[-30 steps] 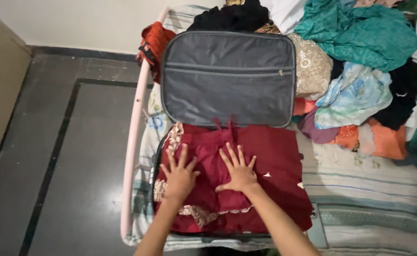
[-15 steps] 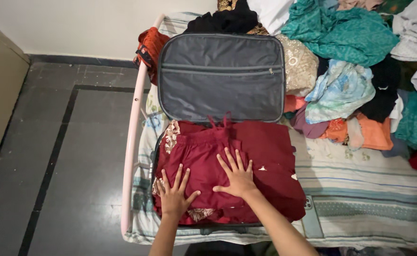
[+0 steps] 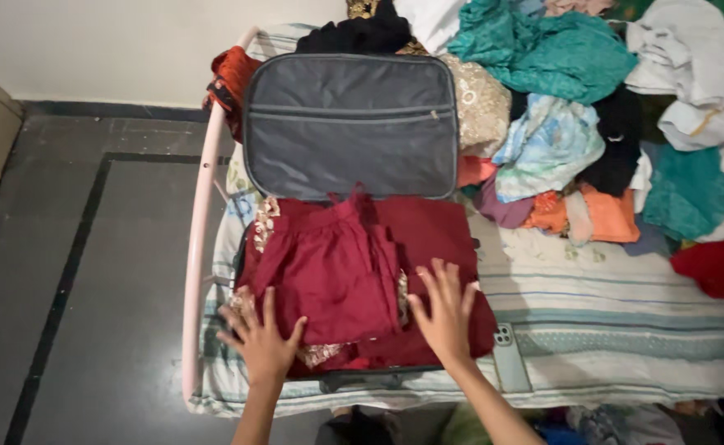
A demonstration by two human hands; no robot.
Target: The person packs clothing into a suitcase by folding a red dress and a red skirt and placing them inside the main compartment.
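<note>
Head view: both palms flat, fingers splayed and gripping nothing, my left hand [image 3: 261, 344] and right hand [image 3: 446, 311] pressing the folded maroon garment [image 3: 354, 272] into the open grey suitcase [image 3: 345, 124] on the bed [image 3: 625, 330]; next likely needs edges tucked in.

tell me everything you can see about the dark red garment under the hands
The dark red garment is soft folded cloth with gathered pleats and a pale embroidered border along its left and lower edges. It lies flat, filling the open lower half of a grey suitcase on the bed. The left hand presses its lower left corner, fingers spread; the right hand lies flat on its lower right part.
</note>
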